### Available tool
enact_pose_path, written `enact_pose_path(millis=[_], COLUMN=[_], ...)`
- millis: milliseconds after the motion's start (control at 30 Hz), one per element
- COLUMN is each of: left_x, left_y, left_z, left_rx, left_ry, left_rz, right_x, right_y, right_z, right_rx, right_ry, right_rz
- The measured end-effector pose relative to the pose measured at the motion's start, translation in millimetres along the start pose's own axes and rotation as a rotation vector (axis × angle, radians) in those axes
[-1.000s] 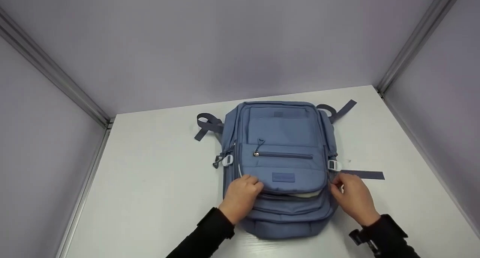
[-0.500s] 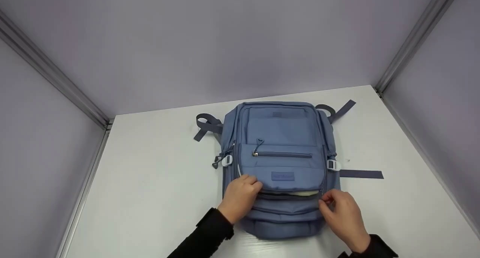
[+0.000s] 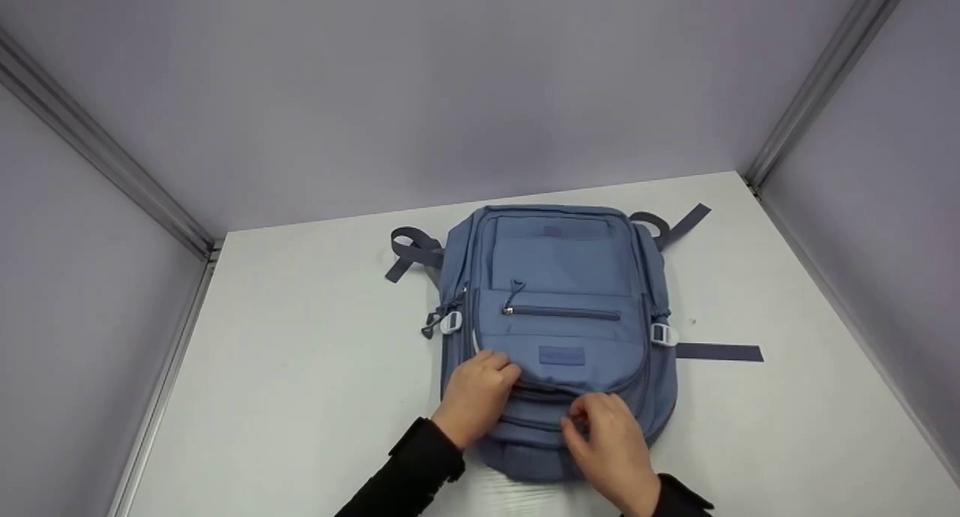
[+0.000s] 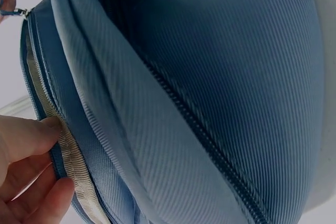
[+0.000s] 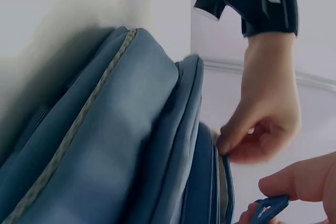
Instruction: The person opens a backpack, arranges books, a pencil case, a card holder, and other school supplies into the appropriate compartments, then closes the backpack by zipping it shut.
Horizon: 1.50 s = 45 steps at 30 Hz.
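A blue backpack [image 3: 562, 266] lies front up on a white table. My left hand [image 3: 478, 393] grips the lower left edge of its front pocket; in the left wrist view, thumb and fingers pinch the pocket's zipper edge [image 4: 79, 174]. The right hand [image 3: 609, 442] is at the middle of the pocket's lower edge. It pinches a blue zipper pull [image 5: 270, 208], which shows close up in the right wrist view. The left part of the pocket's mouth gapes between the hands. A silver zipper slider [image 4: 22, 12] appears in the left wrist view.
Dark straps [image 3: 720, 352] stick out from the bag's sides onto the white table [image 3: 315, 352]. A second zipper [image 3: 566, 313] crosses the bag's front. White buckles [image 3: 663, 335] sit at both sides. Grey panels [image 3: 480, 89] stand behind and beside the table.
My right hand has moved down the pocket's right side, round the corner and left along its lower edge. The pocket's right part has closed behind it. The left hand has kept its grip.
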<state>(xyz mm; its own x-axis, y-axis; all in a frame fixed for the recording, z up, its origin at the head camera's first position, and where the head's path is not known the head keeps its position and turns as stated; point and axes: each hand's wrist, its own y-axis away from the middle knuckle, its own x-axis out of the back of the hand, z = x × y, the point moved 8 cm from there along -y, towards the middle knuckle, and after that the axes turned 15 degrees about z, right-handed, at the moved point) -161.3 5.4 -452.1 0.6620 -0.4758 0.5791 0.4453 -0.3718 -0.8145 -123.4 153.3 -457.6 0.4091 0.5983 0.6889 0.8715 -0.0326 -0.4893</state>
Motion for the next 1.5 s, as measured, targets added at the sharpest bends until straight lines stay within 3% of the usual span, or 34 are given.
enact_pose_path(millis=[100, 200, 400, 567, 667, 767, 933, 1033, 1167, 1333, 1500], left_x=[1.2, 2.5, 7.3, 6.3, 1.8, -1.5, -2.1, -2.1, -4.4, -7.4, -7.1], left_y=[0.1, 0.0, 0.2, 2.7, 4.3, 5.1, 6.4, 10.0, 16.7, 21.1, 20.1], left_z=[-0.6, -1.2, 3.1, 17.5, 25.9, 31.4, 43.3, 52.7, 61.1, 63.4, 60.3], left_rx=[-0.003, 0.0, 0.027, 0.031, 0.018, -0.002, -0.087, -0.153, -0.202, -0.184, -0.102], left_ry=[-0.004, 0.001, 0.055, 0.143, 0.166, 0.166, 0.149, 0.135, 0.085, 0.033, 0.114], left_rz=[0.009, 0.013, -0.014, -0.102, -0.15, -0.164, -0.143, -0.155, -0.198, -0.237, -0.304], right_x=[-9, -18, -23, -15, -9, 1, 19, 23, 18, 6, 0], right_y=[1, 0, 0, -3, -5, -10, -27, -36, -37, -30, -24], right_z=[-18, -30, -24, -7, 1, 9, 24, 34, 42, 44, 41], right_rx=[0.097, 0.136, 0.058, -0.036, -0.024, 0.056, 0.235, 0.324, 0.417, 0.491, 0.548], right_ry=[-0.003, -0.019, -0.073, -0.155, -0.19, -0.179, -0.068, -0.013, 0.041, 0.058, 0.049], right_rz=[0.079, 0.098, -0.004, -0.081, -0.081, -0.018, 0.116, 0.111, 0.04, 0.001, 0.063])
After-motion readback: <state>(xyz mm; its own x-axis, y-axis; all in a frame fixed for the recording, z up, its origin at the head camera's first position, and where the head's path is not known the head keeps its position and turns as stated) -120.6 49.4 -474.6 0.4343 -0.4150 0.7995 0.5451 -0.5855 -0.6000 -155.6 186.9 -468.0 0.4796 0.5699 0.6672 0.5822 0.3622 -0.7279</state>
